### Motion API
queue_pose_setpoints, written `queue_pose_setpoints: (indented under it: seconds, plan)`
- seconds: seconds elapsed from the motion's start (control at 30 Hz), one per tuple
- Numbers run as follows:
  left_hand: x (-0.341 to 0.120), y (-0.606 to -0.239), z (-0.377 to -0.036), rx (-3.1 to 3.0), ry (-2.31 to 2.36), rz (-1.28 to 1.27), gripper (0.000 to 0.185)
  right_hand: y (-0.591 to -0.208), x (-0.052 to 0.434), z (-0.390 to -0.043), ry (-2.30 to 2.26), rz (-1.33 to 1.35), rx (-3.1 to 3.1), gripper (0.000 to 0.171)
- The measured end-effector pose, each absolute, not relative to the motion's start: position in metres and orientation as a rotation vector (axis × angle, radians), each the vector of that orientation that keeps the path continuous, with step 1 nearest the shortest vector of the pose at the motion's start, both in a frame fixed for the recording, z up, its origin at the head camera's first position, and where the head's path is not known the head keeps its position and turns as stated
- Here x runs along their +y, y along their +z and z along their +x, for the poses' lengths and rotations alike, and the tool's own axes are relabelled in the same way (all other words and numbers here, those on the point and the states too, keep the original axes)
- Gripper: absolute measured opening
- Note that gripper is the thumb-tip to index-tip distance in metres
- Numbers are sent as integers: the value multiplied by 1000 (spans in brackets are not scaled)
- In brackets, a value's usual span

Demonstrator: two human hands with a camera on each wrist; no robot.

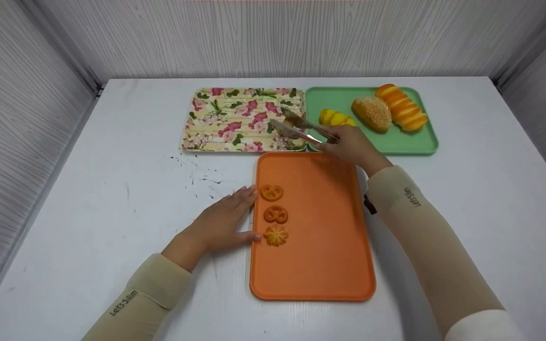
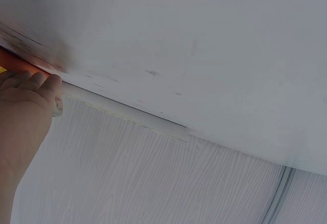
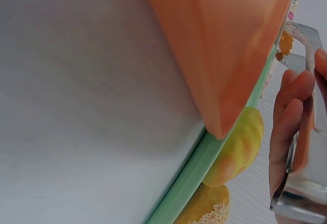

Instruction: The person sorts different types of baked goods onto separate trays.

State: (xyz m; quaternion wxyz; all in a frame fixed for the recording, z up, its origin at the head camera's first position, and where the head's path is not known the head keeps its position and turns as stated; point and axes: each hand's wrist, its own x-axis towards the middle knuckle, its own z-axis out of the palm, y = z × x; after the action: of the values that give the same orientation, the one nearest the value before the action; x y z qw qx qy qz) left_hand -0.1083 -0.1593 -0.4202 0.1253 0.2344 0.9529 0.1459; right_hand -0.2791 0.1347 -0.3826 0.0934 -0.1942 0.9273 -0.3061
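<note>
My right hand (image 1: 350, 146) grips metal tongs (image 1: 286, 130), whose tips are over the right part of the flowered tray (image 1: 228, 111). A small orange-brown piece (image 3: 287, 42) shows between the tong arms in the right wrist view; its full shape is hidden. My left hand (image 1: 218, 222) lies beside the orange tray (image 1: 323, 265), fingers extended, with fingertips and thumb at its left rim. Along that side of the tray lie two pretzel-shaped cookies, an upper one (image 1: 271, 192) and a lower one (image 1: 276, 214), above a flower-shaped cookie (image 1: 276, 235).
Behind the orange tray, a green tray (image 1: 372, 148) adjoins the flowered one. It holds a yellow bread piece (image 1: 335, 117), a seeded bun (image 1: 372, 113) and a striped loaf (image 1: 402, 108). Wood-patterned panels (image 1: 273, 38) border the white table (image 1: 126, 189).
</note>
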Motion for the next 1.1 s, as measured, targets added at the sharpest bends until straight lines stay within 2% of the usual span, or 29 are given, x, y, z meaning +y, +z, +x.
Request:
queue_pose_setpoints:
  seconds: [0.2,0.67,0.93,1.1]
  plan:
    - [-158,-420,-108,2769,443,652,96,-385,137,-281,-874,-600,2781,44]
    - [-159,-420,-109,2780,435,656,97,-377,143,-274,-942,-536,2731,61]
    - [-158,-420,-108,2775,445,655,96,-373,150,-265,-948,-608,2667,70]
    - [-158,-421,-109,2781,428,667,96,-371,156,-258,-961,-668,2572,69]
